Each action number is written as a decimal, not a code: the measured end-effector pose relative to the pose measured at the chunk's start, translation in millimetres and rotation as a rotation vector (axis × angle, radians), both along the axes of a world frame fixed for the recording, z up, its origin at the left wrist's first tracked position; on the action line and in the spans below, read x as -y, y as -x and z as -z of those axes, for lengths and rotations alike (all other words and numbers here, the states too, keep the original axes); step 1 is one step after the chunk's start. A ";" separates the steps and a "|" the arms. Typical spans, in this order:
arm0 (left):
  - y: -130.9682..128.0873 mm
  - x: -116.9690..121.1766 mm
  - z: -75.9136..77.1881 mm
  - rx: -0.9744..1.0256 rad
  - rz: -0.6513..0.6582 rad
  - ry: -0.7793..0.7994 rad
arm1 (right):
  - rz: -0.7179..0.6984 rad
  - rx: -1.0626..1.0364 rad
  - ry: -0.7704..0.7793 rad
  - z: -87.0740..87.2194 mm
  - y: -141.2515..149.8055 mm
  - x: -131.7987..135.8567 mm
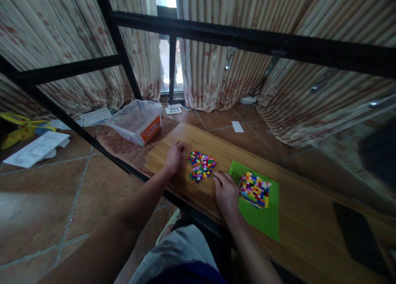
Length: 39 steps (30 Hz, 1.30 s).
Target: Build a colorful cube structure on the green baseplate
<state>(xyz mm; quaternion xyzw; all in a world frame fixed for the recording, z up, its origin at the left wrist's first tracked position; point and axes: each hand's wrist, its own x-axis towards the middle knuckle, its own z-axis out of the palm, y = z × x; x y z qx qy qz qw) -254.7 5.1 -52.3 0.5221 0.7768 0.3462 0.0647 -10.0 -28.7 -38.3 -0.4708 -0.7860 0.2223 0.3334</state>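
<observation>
Yellow material, part of a bundle (21, 129) too dim to make out, lies at the far left, above a white moulded tray (37, 148) on the tiled floor. Next comes a clear plastic box (136, 121) with an orange label on its near side, standing open-topped just beside the wooden board (193, 137). Over the board's left end is the left hand (176, 155), its fingers curled inward; how tightly they close, and whether they hold anything, I cannot tell. Just right of it, loose coloured bricks (201, 166) lie spread in a small patch on the wood. At their right edge, the right hand (227, 191) has its thumb and fingertips drawn together; whether a brick sits between them is too small to tell. Beyond it, a block of multicoloured bricks (255, 189) rests on a green studded baseplate (260, 218). Farther right, a dark flat object (359, 234) lies on the board.
</observation>
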 end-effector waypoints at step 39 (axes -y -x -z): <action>9.6 -6.5 0.1 -0.084 -0.025 0.029 | 0.598 -0.305 0.062 -19.1 -135.8 -8.3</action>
